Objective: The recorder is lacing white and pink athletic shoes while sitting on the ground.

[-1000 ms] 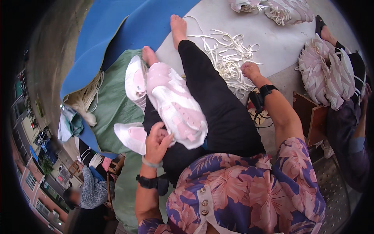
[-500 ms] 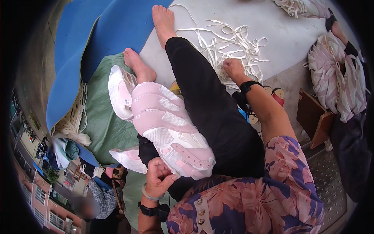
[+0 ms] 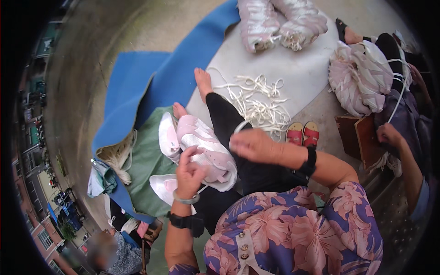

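Observation:
A stack of pink and white shoe uppers [image 3: 200,129] lies across my lap, the nearest one with lace holes along its edge. My left hand [image 3: 187,179] is raised over the near end of the stack, its fingers bent and apart, with nothing visible in them. To the right, above my black-trousered leg, my right hand [image 3: 256,147] is closed and slightly blurred. A white shoelace [image 3: 240,125] loops up from its fingers. Beyond the leg, a tangled pile of white laces [image 3: 263,103] rests on the pale sheet [image 3: 293,64].
More uppers [image 3: 167,135] lie left of my lap on green sheeting [image 3: 151,156]. Bundled uppers [image 3: 302,23] lie at the far edge. Red sandals [image 3: 302,134] and a brown wooden stool [image 3: 360,137] are at right. Another person's hand [image 3: 389,134] holds a lace there.
My right hand has come back from the lace pile toward the uppers, with a lace in it. My left hand has lifted off the nearest upper's edge. The view has shifted.

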Available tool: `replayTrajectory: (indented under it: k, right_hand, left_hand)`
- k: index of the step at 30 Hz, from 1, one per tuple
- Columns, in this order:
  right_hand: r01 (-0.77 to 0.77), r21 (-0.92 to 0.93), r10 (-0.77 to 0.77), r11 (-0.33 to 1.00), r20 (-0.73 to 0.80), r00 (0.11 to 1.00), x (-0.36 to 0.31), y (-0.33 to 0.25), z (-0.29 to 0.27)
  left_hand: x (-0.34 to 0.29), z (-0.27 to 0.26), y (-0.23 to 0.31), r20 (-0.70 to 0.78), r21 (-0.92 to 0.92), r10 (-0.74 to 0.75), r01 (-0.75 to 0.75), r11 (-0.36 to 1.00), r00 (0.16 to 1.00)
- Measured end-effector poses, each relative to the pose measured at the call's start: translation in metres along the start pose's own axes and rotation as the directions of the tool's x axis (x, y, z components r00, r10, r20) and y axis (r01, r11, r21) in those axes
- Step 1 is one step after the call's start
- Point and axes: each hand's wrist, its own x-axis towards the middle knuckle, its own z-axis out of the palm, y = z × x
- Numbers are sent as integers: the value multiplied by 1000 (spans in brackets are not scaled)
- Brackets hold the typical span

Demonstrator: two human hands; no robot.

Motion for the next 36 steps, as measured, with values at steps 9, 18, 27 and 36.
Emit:
replayTrajectory:
  k: [9, 18, 27, 36]
  right_hand:
    - [40, -91, -37, 995, 39, 999, -7, -27, -63]
    - [-548, -700, 558, 459, -252, 790, -15, 151, -72]
    - [123, 39, -129, 992, 269, 954, 19, -28, 50]
    - [29, -225, -76, 974, -206, 975, 11, 100, -47]
  left_hand:
    - [-14, 2, 24, 346, 69, -119, 101, 992, 931]
    - [-46, -39, -24, 114, 250, -74, 43, 967, 991]
    - [-12, -6, -13, 104, 435, 398, -402, 806, 911]
    - [-25, -50, -37, -67, 524, 159, -101, 845, 985]
